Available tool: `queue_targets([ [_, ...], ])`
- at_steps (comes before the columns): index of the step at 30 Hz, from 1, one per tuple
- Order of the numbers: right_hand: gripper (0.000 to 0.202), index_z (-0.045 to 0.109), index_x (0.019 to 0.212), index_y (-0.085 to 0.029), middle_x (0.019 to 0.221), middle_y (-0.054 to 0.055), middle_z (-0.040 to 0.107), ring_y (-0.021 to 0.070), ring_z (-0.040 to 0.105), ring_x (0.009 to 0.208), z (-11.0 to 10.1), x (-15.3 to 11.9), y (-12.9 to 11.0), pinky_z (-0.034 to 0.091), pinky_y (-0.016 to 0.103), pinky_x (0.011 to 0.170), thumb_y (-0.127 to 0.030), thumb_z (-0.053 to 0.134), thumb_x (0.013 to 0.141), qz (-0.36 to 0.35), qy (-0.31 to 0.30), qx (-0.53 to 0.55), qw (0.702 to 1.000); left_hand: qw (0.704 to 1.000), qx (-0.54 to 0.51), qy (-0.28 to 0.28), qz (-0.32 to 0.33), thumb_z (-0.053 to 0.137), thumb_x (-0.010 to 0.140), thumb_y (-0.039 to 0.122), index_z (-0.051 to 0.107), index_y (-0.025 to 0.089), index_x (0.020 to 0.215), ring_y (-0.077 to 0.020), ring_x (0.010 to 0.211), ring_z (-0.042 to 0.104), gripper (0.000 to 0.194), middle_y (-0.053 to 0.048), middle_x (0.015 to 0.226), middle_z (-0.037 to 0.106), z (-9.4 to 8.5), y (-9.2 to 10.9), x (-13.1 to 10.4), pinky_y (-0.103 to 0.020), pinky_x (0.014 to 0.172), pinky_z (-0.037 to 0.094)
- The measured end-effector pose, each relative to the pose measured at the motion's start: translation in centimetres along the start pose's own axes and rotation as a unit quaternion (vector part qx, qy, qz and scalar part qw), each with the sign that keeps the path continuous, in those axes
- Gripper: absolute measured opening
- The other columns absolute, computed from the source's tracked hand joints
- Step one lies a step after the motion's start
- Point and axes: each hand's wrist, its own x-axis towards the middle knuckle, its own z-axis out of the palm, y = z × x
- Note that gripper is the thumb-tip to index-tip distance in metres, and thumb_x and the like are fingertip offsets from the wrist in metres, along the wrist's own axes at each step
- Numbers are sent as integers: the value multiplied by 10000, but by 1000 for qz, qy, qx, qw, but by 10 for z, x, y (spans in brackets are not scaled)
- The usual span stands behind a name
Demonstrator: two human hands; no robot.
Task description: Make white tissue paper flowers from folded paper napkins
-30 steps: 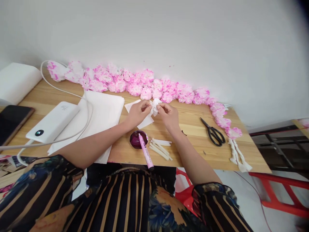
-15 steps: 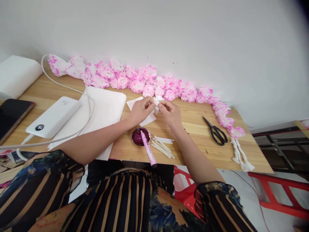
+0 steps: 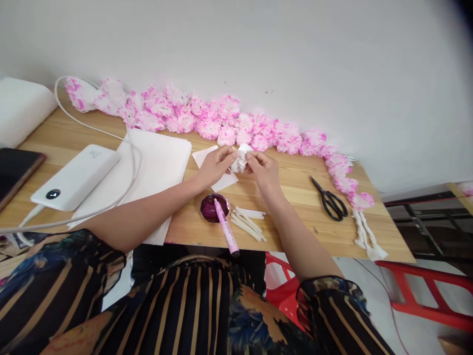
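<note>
A crumpled white paper piece (image 3: 242, 159) is pinched between my two hands above the wooden table. My left hand (image 3: 218, 166) grips its left side, and my right hand (image 3: 264, 170) has its right side between thumb and fingers. Under and beside my left hand lie flat paper squares (image 3: 225, 182). Nearer my body, a pink marker (image 3: 227, 229) leans on a small dark purple dish (image 3: 209, 209). Several thin white rolled sticks (image 3: 248, 224) lie right of the marker. Behind my hands, pink-and-white paper flowers (image 3: 209, 125) form a long row along the wall.
Black scissors (image 3: 328, 199) rest to the right on the table (image 3: 295, 197). At the left are a stack of white sheets (image 3: 158, 153), a white power bank (image 3: 76, 177) with a cable, a dark phone (image 3: 18, 172) and a white package (image 3: 24, 111). Red stools (image 3: 424, 291) stand below.
The crumpled white paper now looks wider and more spread between my fingers. My right hand has shifted slightly to the right. The view has moved a little.
</note>
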Motion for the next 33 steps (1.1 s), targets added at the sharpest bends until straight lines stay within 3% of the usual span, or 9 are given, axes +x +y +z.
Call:
queue_targets([
  [4, 254, 696, 753, -218, 630, -38, 621, 111, 560, 595, -1, 1, -2, 478, 247, 584, -471, 686, 775, 37, 28, 39, 998, 998, 62, -15, 26, 586, 929, 462, 551, 189, 1140, -143, 727, 615, 346, 8, 784, 636, 0, 5, -4, -267, 673, 506],
  [7, 278, 682, 738, -219, 606, -44, 594, 101, 542, 574, -1, 3, -2, 467, 234, 557, -494, 722, 748, 61, 37, 68, 995, 991, 129, -5, 47, 692, 849, 331, 522, 195, 1263, -141, 720, 619, 468, 35, 772, 657, 1, 8, -6, -277, 711, 476],
  [12, 311, 687, 786, -223, 675, -36, 624, 88, 567, 589, -1, 2, -2, 483, 225, 569, -529, 734, 752, 81, 3, 114, 990, 985, 151, 41, 65, 623, 827, 147, 554, 206, 1181, -116, 642, 558, 366, 79, 653, 555, 1, 7, -4, -260, 668, 426],
  [14, 301, 715, 890, -234, 745, -26, 672, 88, 595, 621, -2, 2, -3, 494, 224, 587, -510, 727, 769, 80, -14, 134, 988, 991, 111, 54, 52, 598, 834, 123, 534, 210, 1128, -102, 593, 528, 313, 96, 604, 493, 0, 5, -2, -241, 629, 415],
  [17, 295, 715, 994, -249, 825, -13, 727, 99, 631, 685, -4, 1, -3, 516, 232, 626, -450, 725, 778, 72, -22, 128, 989, 997, 15, 67, 22, 575, 845, 108, 482, 220, 1056, -85, 571, 568, 257, 100, 613, 522, -1, 1, 3, -206, 592, 438],
  [23, 177, 715, 901, -221, 824, -2, 745, 138, 662, 747, -3, 2, 1, 531, 289, 700, -354, 675, 793, -9, -41, 8, 999, 997, -53, 58, -9, 570, 828, 67, 541, 171, 812, -61, 586, 600, 109, 46, 680, 608, -1, 2, 7, -175, 573, 483],
  [27, 166, 743, 917, -228, 915, 9, 783, 157, 690, 794, 0, 0, -1, 536, 323, 773, -317, 645, 817, -83, -26, -57, 995, 998, -34, 52, -7, 590, 808, 64, 624, 156, 814, -64, 611, 579, 98, 29, 695, 627, -1, 6, 4, -173, 589, 483],
  [30, 167, 757, 936, -239, 935, 10, 791, 164, 691, 791, 0, -3, -4, 535, 321, 748, -310, 638, 842, -110, -18, -94, 989, 999, -8, 40, -3, 635, 821, 150, 659, 156, 845, -78, 631, 579, 34, 19, 705, 638, -1, 8, 2, -186, 593, 485],
  [33, 162, 763, 931, -240, 911, 11, 788, 165, 676, 765, -1, -5, -4, 525, 323, 731, -312, 635, 863, -136, -10, -123, 983, 999, 14, 34, 1, 673, 835, 265, 669, 157, 853, -91, 649, 588, 110, 1, 726, 664, -1, 7, 1, -203, 604, 486],
])
